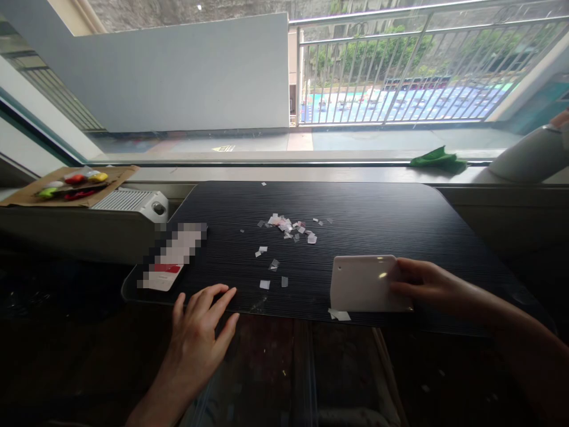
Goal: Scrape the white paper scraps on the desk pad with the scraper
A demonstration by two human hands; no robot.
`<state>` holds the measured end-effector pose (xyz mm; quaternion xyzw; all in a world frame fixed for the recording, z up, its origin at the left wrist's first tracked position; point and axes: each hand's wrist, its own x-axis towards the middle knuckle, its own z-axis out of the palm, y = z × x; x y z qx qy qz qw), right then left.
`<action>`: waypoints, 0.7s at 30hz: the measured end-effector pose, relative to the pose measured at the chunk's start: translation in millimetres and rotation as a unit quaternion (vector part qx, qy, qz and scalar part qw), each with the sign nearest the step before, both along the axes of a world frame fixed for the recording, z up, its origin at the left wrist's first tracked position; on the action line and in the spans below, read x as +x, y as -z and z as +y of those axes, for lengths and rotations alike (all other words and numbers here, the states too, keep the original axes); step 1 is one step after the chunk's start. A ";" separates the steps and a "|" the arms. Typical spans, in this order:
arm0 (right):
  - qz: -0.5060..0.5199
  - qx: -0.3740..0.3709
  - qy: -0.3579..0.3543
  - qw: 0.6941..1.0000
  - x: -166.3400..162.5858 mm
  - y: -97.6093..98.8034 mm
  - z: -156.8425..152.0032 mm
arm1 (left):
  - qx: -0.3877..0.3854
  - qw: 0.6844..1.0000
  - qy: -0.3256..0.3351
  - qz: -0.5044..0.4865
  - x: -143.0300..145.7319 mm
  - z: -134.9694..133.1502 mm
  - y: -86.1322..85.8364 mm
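Note:
My right hand [429, 284] grips the right edge of a white plastic scraper card [367, 283] that stands on its lower edge on the black mat [400, 219]. A small paper scrap [340, 315] lies just under the card's lower left corner. My left hand [200, 326] rests flat with fingers spread on the mat's near left edge, holding nothing. Several small paper scraps [288, 226] lie scattered in the middle of the mat, with a few more [272, 273] nearer to me.
A blurred white and red object [171, 261] lies at the mat's left side. A white device [133, 201] and a cardboard tray of coloured items [73, 184] stand at the left. A green cloth [438, 159] lies on the window sill. Another person's sleeve [533, 155] shows at far right.

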<state>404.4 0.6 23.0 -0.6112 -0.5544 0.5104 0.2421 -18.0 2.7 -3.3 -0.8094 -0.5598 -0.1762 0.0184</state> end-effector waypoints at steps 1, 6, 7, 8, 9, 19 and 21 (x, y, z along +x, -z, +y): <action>0.005 -0.004 -0.002 1.000 -0.1 0.4 -1.0 | 0.001 1.000 0.001 -0.001 0.6 -0.2 0.0; 0.010 -0.003 0.007 1.000 -5.1 -7.4 -4.0 | -0.001 1.000 0.010 -0.003 -3.8 2.1 1.8; 0.009 -0.003 0.008 1.000 -5.8 -9.2 -4.8 | -0.004 1.000 0.016 -0.001 -4.9 2.7 2.2; 0.009 -0.001 0.008 1.000 -6.0 -10.6 -5.9 | -0.005 1.000 0.019 0.001 -5.4 2.9 2.3; 0.009 0.001 0.006 1.000 -5.9 -11.8 -7.5 | -0.005 1.000 0.020 0.002 -5.2 2.9 2.3; -0.041 0.084 0.079 0.992 -16.2 -29.7 -32.6 | -0.010 0.999 0.031 0.024 -9.8 4.8 4.2; -0.041 0.114 0.121 0.985 -27.8 -29.9 -30.4 | -0.016 0.999 0.035 0.024 -10.1 4.9 3.7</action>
